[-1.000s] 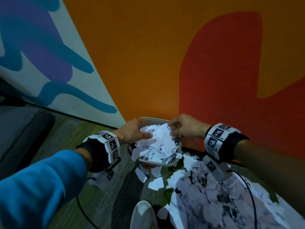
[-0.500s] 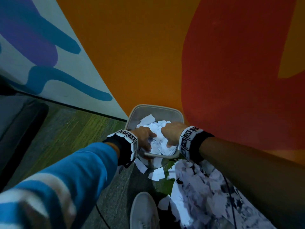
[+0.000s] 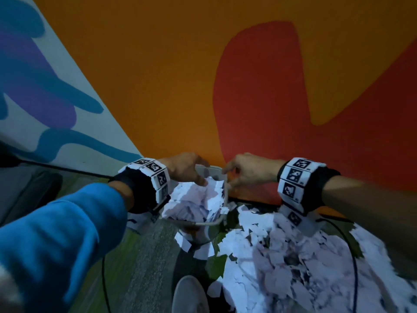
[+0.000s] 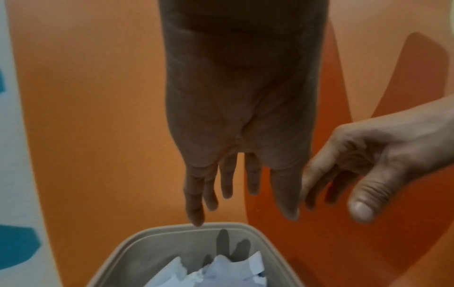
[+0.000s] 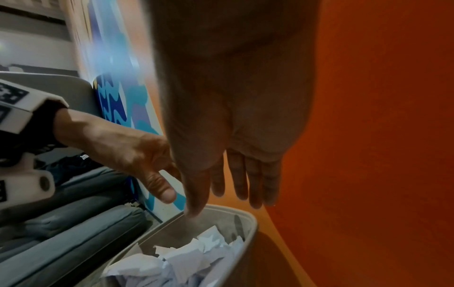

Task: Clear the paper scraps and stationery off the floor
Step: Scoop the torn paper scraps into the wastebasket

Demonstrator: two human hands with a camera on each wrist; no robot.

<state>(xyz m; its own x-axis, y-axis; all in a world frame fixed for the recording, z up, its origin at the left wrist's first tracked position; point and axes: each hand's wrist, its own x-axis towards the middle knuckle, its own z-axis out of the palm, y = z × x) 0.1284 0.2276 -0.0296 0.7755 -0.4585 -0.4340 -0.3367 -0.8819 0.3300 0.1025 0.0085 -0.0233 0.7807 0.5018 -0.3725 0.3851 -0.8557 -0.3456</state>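
Large heap of paper scraps [image 3: 293, 263] spread on floor [image 3: 144, 249] at lower right of frame, bin [image 3: 209, 222] set just beside it at centre, already heaped with scraps, left hand [image 3: 185, 169] and right hand [image 3: 249, 170] above rim, fingers slack, holding nothing, presumably just emptied.

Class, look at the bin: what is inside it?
The bin holds white paper scraps, heaped to its rim. Whatever lies beneath them, and the bin's bottom, is covered.

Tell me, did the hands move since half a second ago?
Yes. Both hands, left and right, were pushed down into the paper inside the bin; now they have lifted above its rim and spread apart.
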